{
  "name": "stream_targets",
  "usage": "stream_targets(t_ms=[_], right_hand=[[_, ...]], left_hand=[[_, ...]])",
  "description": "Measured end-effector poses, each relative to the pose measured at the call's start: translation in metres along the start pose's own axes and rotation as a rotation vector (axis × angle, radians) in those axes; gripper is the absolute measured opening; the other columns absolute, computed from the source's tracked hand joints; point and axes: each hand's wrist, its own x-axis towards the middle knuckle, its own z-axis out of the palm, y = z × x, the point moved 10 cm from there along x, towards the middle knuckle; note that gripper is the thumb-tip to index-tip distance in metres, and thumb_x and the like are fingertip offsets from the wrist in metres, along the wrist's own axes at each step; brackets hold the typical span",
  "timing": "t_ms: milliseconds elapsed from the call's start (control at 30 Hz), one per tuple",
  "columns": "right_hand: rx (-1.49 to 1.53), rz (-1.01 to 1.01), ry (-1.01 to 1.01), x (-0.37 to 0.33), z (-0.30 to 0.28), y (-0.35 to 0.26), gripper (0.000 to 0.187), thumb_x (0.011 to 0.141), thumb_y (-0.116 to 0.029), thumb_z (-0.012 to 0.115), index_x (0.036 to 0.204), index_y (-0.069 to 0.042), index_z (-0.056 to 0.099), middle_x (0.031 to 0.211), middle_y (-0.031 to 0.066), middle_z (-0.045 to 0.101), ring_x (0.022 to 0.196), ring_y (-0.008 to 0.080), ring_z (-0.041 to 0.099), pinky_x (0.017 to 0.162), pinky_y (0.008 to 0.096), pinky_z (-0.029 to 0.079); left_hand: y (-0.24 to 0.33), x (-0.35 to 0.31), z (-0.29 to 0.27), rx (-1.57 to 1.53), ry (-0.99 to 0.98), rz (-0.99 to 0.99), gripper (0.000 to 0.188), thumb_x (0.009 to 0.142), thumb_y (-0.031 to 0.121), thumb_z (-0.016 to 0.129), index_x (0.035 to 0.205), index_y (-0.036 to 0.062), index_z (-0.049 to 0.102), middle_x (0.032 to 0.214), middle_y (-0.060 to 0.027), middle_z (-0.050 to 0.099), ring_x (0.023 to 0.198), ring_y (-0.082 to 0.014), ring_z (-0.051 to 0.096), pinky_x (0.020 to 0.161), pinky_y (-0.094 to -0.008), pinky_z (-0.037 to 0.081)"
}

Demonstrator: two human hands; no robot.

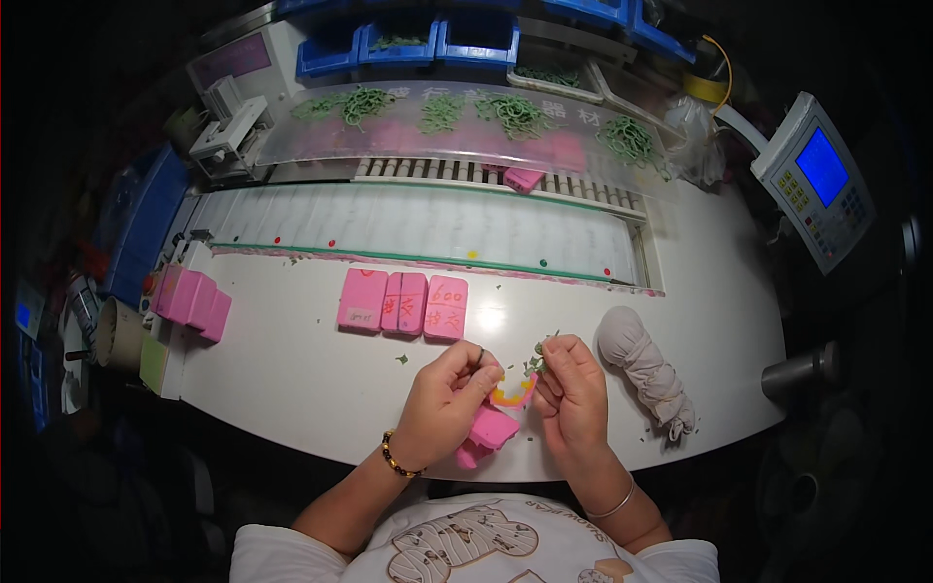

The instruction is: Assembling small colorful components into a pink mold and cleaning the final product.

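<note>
Left hand: The left hand [439, 403] is narrow, thumb and fingertips pinched on the left end of the arc.
Right hand: The right hand [575, 394] is narrow, thumb and forefinger closed on the green strip [536, 361]; whether it also grips the arc cannot be told.
Arc: The arc [513, 397], pink-orange with yellow pieces along its inner side, is between the hands, its open side away from the person.
Lower block: The lower block [494, 428], pink, is just below the arc, near the table edge.
Block row: The block row [402, 303], three pink units side by side, lies beyond the left hand.
Block stack: The block stack [192, 301], pink, is at the table's left end.
Cloth: The cloth [643, 367], rolled and pale, lies right of the right hand.
Track: The track [418, 225], white with green edges, runs across beyond the block row.
Shelf: The shelf [402, 138], clear, bears green clusters [513, 115].
Panel: The panel [824, 167], with a blue screen, is at far right.
</note>
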Motion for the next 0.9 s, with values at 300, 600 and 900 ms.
stream_targets(t_ms=[300,600,900], right_hand=[[-0.163,0.006,-0.022,0.002,-0.001,-0.005,0.010,0.094,-0.013,0.060,0.085,-0.007,0.058,0.066,-0.0076,0.045,0.048,-0.0005,0.028,0.043,0.0182,0.021],[-0.240,-0.013,-0.079,-0.001,0.010,0.003,0.009,0.092,-0.014,0.064,0.088,-0.006,0.063,0.070,-0.0062,0.056,0.056,-0.0018,0.039,0.048,0.0166,0.029],[-0.193,-0.051,-0.061,0.002,0.008,-0.016,0.018,0.096,-0.021,0.060,0.101,-0.005,0.066,0.073,-0.0074,0.053,0.059,-0.0010,0.036,0.051,0.0159,0.029]], left_hand=[[0.013,0.001,0.000,0.556,-0.121,-0.036,0.018,0.090,0.011,0.064,0.098,-0.0051,0.061,0.072,-0.0005,0.058,0.063,-0.0044,0.052,0.057,-0.0210,0.044],[0.005,0.000,0.009,0.113,-0.100,-0.092,0.012,0.090,0.006,0.062,0.095,-0.0036,0.057,0.086,-0.0032,0.061,0.074,-0.0049,0.057,0.066,-0.0204,0.048],[-0.001,0.000,0.003,0.050,-0.057,-0.100,0.011,0.089,0.007,0.063,0.088,-0.0025,0.057,0.079,-0.0004,0.060,0.069,-0.0026,0.053,0.062,-0.0195,0.046]])
